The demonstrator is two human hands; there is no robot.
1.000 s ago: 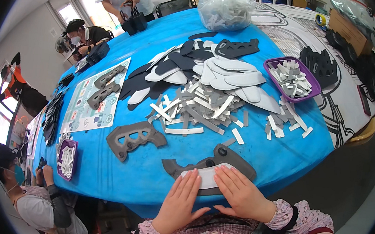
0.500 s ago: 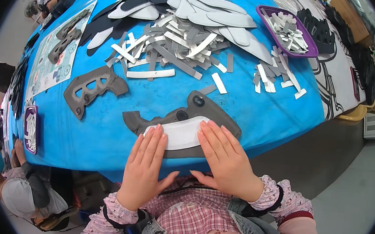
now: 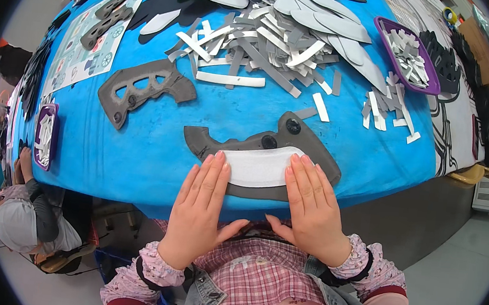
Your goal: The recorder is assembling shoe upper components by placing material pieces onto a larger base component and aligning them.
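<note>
White pad (image 3: 258,167) meets outstretched fingers (image 3: 220,186) at both ends.

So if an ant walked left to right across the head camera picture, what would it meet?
Left purple tray of strips → grey piece with cut-out holes → left hand → white pad → right hand → right purple tray of strips.
</note>
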